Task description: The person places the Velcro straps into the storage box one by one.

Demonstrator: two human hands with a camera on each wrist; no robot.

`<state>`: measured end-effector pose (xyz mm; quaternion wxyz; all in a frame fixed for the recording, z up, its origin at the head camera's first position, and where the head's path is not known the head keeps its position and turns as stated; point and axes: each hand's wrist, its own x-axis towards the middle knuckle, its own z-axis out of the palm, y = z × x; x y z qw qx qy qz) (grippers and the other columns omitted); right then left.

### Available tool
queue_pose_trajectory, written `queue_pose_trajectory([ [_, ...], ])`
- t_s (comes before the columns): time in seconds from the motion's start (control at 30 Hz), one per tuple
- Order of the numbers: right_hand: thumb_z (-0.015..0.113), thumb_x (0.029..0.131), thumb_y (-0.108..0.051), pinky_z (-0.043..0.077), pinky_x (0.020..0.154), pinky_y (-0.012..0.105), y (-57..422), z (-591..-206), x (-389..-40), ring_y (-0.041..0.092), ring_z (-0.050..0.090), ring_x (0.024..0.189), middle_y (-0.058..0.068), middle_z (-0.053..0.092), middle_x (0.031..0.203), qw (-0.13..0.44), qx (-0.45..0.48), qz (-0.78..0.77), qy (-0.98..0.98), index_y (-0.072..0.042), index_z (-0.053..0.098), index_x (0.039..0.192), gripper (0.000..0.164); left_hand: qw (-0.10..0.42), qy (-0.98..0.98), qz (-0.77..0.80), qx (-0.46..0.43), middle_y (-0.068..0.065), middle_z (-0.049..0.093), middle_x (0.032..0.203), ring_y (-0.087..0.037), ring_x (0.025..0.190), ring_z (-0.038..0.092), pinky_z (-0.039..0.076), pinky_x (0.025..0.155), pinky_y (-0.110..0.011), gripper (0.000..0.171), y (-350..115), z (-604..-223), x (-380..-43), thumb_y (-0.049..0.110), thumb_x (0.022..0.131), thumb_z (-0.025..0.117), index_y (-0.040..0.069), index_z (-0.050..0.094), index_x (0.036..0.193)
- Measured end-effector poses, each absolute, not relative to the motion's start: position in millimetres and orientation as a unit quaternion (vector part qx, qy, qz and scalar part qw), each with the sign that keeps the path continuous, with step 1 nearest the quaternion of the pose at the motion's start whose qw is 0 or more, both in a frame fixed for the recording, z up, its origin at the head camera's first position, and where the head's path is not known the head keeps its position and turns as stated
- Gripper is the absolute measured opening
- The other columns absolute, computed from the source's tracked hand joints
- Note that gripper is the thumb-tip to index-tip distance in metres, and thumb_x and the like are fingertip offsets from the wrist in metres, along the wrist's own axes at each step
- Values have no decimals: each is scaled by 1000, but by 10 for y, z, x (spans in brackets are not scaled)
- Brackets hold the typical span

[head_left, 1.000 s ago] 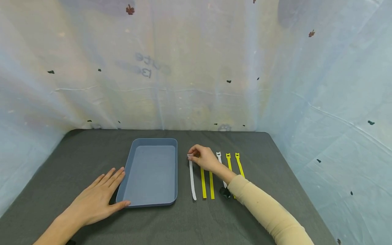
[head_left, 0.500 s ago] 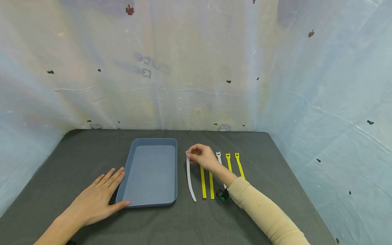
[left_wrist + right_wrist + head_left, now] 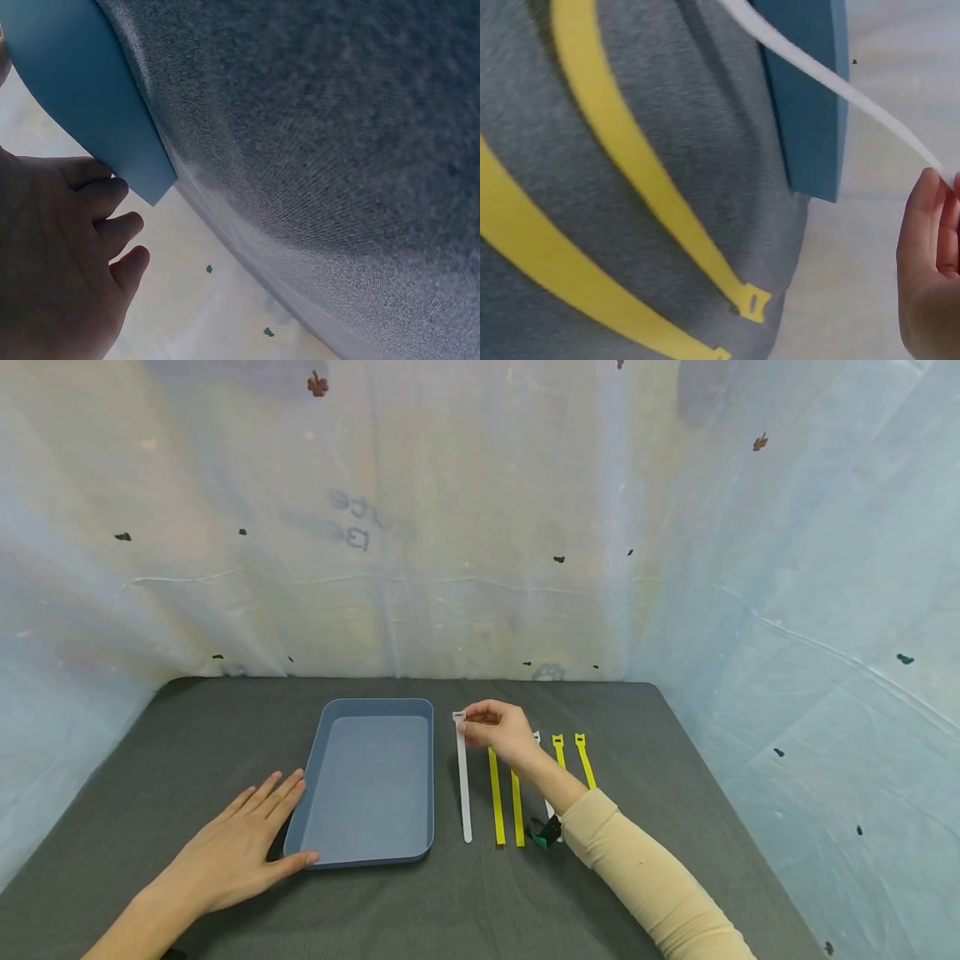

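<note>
My right hand (image 3: pixel 498 731) pinches a white hook-and-loop cable tie (image 3: pixel 462 785) near its slotted head, between thumb and fingers. The tie hangs down just right of the blue-grey tray (image 3: pixel 378 785). In the right wrist view, the white tie (image 3: pixel 821 73) runs from the fingertips of the right hand (image 3: pixel 930 262) across the tray's side wall. My left hand (image 3: pixel 232 847) lies flat with straight fingers against the tray's left edge, thumb at the near left corner. From the left wrist, the fingers of that hand (image 3: pixel 82 247) are at the tray's wall (image 3: pixel 97 90).
Right of the held tie, two yellow cable ties (image 3: pixel 497 802) lie side by side, partly under the right hand. Beyond are another white tie (image 3: pixel 550 810) and two more yellow ties (image 3: pixel 587 764), partly covered by the forearm. The dark cloth-covered table (image 3: pixel 405 914) backs onto a pale curtain (image 3: pixel 450 527).
My right hand has lifted the white cable tie's head up and slightly away from me; its tail now hangs straighter and further left. The left hand and tray have stayed put.
</note>
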<state>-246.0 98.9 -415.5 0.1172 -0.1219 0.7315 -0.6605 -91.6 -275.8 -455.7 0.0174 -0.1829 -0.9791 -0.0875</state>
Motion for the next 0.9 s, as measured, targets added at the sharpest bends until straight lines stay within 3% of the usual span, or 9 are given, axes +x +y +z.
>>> queue_pose_trajectory([
  [0.27,73,97,-5,60,94,49,943,-4020,-2490,18,72,91,8,72,106,109,-120,-680,716,-1,70,119,23,15,-979,-89,-183,-16,29,169,-42,154,28,-7,129,-36,101,-2772,-4559,-916,73,95,56,1,32,162],
  [0.53,74,97,-7,61,93,44,790,-3882,-2511,19,72,91,8,71,104,110,-120,-699,696,-3,70,119,22,13,-979,-90,-182,-17,28,169,-43,154,28,-18,122,-24,101,-2783,-4569,-920,73,95,56,1,32,162],
  [0.7,72,97,-3,60,96,48,652,-3844,-2528,17,71,88,5,69,101,113,-123,-725,668,0,69,118,22,13,-979,-89,-184,-17,28,169,-43,154,28,-17,123,-23,102,-2784,-4567,-919,72,95,56,0,31,162],
  [0.9,73,96,-1,62,91,42,468,-3831,-2551,15,72,87,4,70,99,116,-128,-741,650,2,69,119,23,19,-978,-86,-190,-19,29,169,-42,154,28,-4,130,-35,102,-2775,-4568,-914,72,95,57,-1,32,162],
])
